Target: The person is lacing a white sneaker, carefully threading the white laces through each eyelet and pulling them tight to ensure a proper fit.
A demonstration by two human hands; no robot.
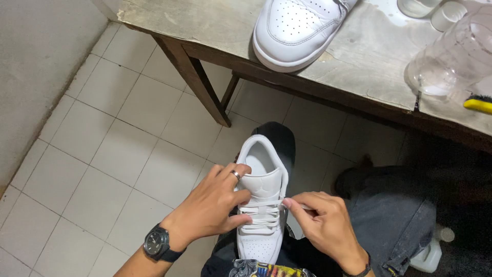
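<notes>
A white low-top sneaker (pixel 262 177) rests on my lap, heel pointing away from me. My left hand (pixel 215 202), with a ring and a black wristwatch, grips the shoe's left side, thumb laid across the white laces (pixel 264 215). Pinched between the fingertips of my right hand (pixel 320 220) is the lace end at the shoe's right eyelets. A second white sneaker (pixel 294 28) lies on the worn wooden table (pixel 359 56) above, its toe hanging over the edge.
Clear plastic containers (pixel 453 56) and a yellow-handled brush (pixel 479 104) stand at the table's right end. A table leg (pixel 197 82) slants down to the white tiled floor (pixel 102 164). A white plastic jug (pixel 428 256) sits beside my right knee.
</notes>
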